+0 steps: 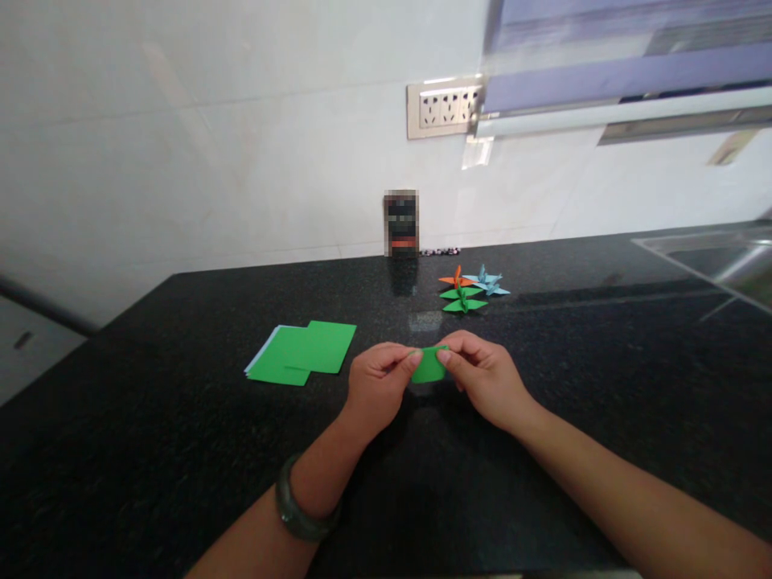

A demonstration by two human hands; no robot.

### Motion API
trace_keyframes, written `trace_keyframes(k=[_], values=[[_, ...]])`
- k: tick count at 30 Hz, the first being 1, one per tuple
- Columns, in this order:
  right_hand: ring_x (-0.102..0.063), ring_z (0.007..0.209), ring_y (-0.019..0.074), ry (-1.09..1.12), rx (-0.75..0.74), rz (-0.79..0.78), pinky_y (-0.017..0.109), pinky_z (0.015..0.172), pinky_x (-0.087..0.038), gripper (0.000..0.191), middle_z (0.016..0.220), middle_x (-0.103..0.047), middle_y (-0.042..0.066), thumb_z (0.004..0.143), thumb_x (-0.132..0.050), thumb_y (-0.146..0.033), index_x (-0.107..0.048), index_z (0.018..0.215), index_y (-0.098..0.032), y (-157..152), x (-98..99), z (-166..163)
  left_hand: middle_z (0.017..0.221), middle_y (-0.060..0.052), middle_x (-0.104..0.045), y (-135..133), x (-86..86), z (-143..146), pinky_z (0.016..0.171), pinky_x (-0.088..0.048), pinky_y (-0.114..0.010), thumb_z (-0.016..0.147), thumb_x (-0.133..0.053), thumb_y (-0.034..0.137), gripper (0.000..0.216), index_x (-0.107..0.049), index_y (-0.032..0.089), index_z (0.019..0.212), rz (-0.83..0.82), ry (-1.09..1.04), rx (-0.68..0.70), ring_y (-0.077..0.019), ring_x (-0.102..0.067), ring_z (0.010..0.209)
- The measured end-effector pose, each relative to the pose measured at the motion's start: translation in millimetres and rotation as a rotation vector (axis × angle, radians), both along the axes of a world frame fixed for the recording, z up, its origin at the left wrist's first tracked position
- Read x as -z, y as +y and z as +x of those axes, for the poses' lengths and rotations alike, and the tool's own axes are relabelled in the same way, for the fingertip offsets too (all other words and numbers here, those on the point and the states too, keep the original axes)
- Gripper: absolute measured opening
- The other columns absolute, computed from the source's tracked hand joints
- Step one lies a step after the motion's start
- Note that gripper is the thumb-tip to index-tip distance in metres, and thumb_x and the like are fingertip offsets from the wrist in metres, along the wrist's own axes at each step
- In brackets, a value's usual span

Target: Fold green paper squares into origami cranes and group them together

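Observation:
Between my hands is a small folded piece of green paper (429, 366), held just above the dark countertop. My left hand (381, 381) pinches its left edge between thumb and fingers. At the opposite edge, my right hand (483, 375) grips the paper the same way, thumb on the near side. Beyond my hands stand several folded paper cranes: green ones (464, 303), an orange one (457, 278) and light blue ones (491, 285). To the left lie overlapping green paper sheets (320, 347), with a pale blue sheet edge (261, 351) showing beneath.
A black speckled countertop (181, 450) runs along a white tiled wall. Against the wall stands a dark, blurred-out box (401, 223), with a small patterned strip (440, 252) beside it. A metal sink (724, 261) is at the right. Wall sockets (446, 108) sit above.

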State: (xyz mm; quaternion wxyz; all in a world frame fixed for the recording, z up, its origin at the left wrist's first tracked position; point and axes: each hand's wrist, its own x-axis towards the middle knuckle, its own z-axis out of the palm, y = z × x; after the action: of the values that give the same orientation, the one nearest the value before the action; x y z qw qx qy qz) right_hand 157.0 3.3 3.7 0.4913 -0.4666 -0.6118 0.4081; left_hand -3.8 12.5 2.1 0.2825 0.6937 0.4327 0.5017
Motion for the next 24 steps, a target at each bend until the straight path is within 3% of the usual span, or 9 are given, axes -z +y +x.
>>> trace_keyframes(k=[6,11,14,18,24], values=[[-0.043,0.044,0.0066,0.027,-0.012,-0.005,0.021,0.041,-0.035,0.022,0.064,-0.053,-0.001,0.082,-0.050,-0.034,-0.061,0.077,-0.015,-1.6,-0.5,-1.6,0.064,-0.001,-0.066,-1.4,-2.0,0.5,0.055,-0.044,-0.022,0.075,-0.061,0.025,0.014,-0.069,0.016,0.068,-0.088,-0.069,-0.010,-0.0117,-0.057,0.059],[-0.042,0.046,0.0079,0.012,0.024,-0.011,0.021,0.043,-0.034,0.019,0.059,-0.051,-0.002,0.076,-0.059,-0.035,-0.058,0.073,-0.016,-2.8,-2.0,-2.6,0.059,0.000,-0.062,-2.7,-1.5,1.1,0.051,-0.041,-0.021,0.074,-0.061,0.026,0.016,-0.068,0.016,0.064,-0.100,-0.073,0.015,-0.0103,-0.053,0.055],[-0.041,0.046,0.0087,0.013,0.045,-0.038,0.021,0.043,-0.034,0.025,0.053,-0.048,-0.002,0.079,-0.053,-0.039,-0.057,0.069,-0.016,-2.8,-3.0,-3.3,0.060,0.000,-0.063,-4.0,-2.2,1.3,0.052,-0.042,-0.022,0.074,-0.061,0.027,0.016,-0.068,0.017,0.065,-0.116,-0.075,0.011,-0.0110,-0.053,0.056],[-0.041,0.045,0.0096,0.044,0.041,-0.111,0.022,0.043,-0.033,0.030,0.050,-0.046,-0.003,0.082,-0.048,-0.042,-0.060,0.077,-0.015,-0.6,-1.7,-2.3,0.065,-0.002,-0.066,-4.0,-3.7,1.8,0.056,-0.044,-0.023,0.074,-0.062,0.027,0.015,-0.070,0.016,0.068,-0.188,-0.119,-0.007,-0.0125,-0.057,0.060],[-0.041,0.049,0.0092,-0.071,0.043,-0.038,0.023,0.048,-0.034,0.027,0.059,-0.052,-0.001,0.082,-0.049,-0.039,-0.062,0.076,-0.015,1.6,-0.4,1.8,0.067,-0.002,-0.066,-3.1,0.1,1.2,0.056,-0.044,-0.023,0.075,-0.060,0.032,0.019,-0.069,0.015,0.072,-0.244,-0.121,-0.023,-0.0129,-0.057,0.061]])
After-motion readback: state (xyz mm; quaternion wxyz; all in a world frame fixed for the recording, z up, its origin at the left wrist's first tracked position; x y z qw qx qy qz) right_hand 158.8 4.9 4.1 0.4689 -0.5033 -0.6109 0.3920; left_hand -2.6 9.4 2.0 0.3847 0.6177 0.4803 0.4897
